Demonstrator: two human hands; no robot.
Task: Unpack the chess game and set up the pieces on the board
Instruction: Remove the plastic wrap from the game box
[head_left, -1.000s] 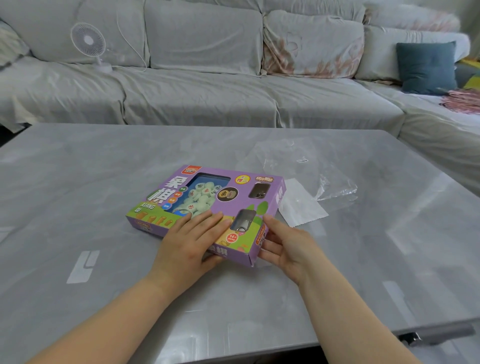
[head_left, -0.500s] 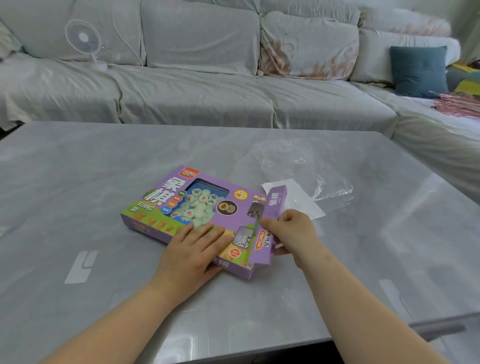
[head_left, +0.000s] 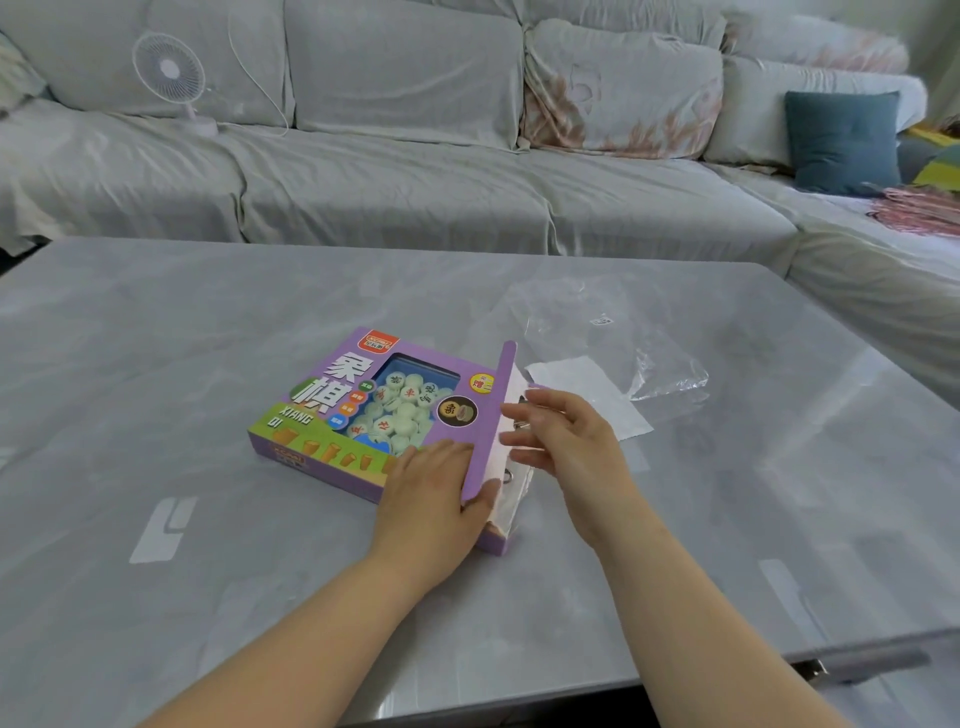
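Observation:
A purple and green chess game box (head_left: 332, 415) lies flat on the grey table (head_left: 156, 338). Round pale pieces (head_left: 402, 402) show through its clear window. The box's right end flap (head_left: 498, 415) stands raised, showing its white inside. My left hand (head_left: 436, 493) rests flat on the box's near right corner, thumb against the raised flap. My right hand (head_left: 566, 441) hovers at the opened end, fingers spread and reaching toward the opening. What lies inside the opening is mostly hidden. No board is in sight.
A folded white paper (head_left: 592, 400) and a crumpled clear plastic bag (head_left: 613, 343) lie just right of the box. A grey-covered sofa (head_left: 415, 156) runs behind the table, with a small white fan (head_left: 169, 73) and a teal cushion (head_left: 841, 140) on it.
My right hand pulled the box's right end flap open and let it go. The flap now stands upright, held by my left thumb. The box has shifted slightly.

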